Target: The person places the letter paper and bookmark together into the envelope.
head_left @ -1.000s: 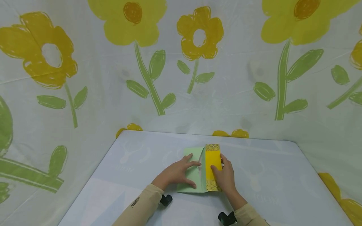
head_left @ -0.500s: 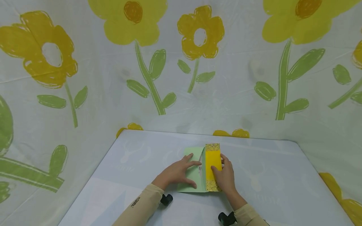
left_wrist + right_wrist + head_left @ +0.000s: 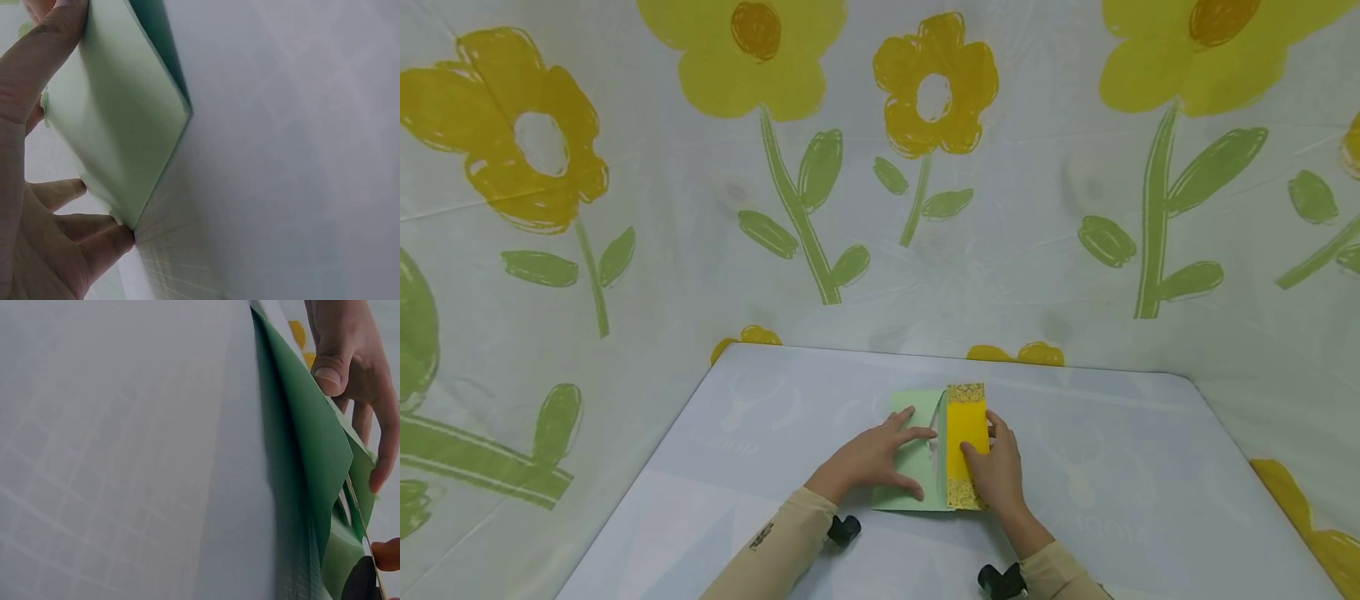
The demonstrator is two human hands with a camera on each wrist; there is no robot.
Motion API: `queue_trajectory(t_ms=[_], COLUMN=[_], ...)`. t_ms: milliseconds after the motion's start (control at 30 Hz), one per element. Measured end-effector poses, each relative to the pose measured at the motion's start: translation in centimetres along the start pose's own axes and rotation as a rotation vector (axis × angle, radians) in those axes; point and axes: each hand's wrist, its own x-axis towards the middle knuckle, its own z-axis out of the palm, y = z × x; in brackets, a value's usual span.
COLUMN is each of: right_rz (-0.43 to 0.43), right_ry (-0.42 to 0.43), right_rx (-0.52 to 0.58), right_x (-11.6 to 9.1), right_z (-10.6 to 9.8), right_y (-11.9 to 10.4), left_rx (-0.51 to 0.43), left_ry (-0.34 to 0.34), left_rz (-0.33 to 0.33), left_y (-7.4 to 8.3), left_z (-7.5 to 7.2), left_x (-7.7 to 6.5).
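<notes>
A pale green folded paper piece [image 3: 925, 402], like an envelope, lies on the table with a white slit showing along its opening. Spread over its left part, my left hand [image 3: 872, 454] touches it with fingers apart. A yellow card [image 3: 966, 421] with gold-patterned ends overlaps the green paper's right side. My right hand [image 3: 1004, 471] holds this card by its right edge, thumb on the face and fingers behind. From the right wrist, the green paper [image 3: 312, 444] stands partly lifted off the table, the card seen edge-on. In the left wrist view, green paper [image 3: 131, 112] slants between thumb and fingers.
The white table [image 3: 1112, 450] has faint printed patterns and a rounded far corner. A curtain [image 3: 1015, 250] with yellow flowers and green leaves hangs behind and beside it. Black camera mounts [image 3: 1000, 581] sit at both wrists.
Almost nothing moves. The head view shifts very slightly; both hands keep their places on the green paper and the yellow card.
</notes>
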Motion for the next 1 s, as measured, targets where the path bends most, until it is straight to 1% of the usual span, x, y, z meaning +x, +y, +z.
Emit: queue_trajectory(t_ms=[300, 667, 1000], right_rz=[-0.002, 0.008, 0.008], right_ry=[0.003, 0.009, 0.006], right_rx=[-0.003, -0.018, -0.018], right_x=[0.04, -0.26, -0.5], right_z=[0.21, 0.37, 0.39], right_y=[0.5, 0.43, 0.5], left_rx=[0.005, -0.002, -0.001], left_ry=[0.004, 0.007, 0.013], left_rz=[-0.001, -0.003, 0.009], left_y=[0.03, 0.16, 0.1], left_z=[0.04, -0.14, -0.11], left_x=[0.02, -0.02, -0.08])
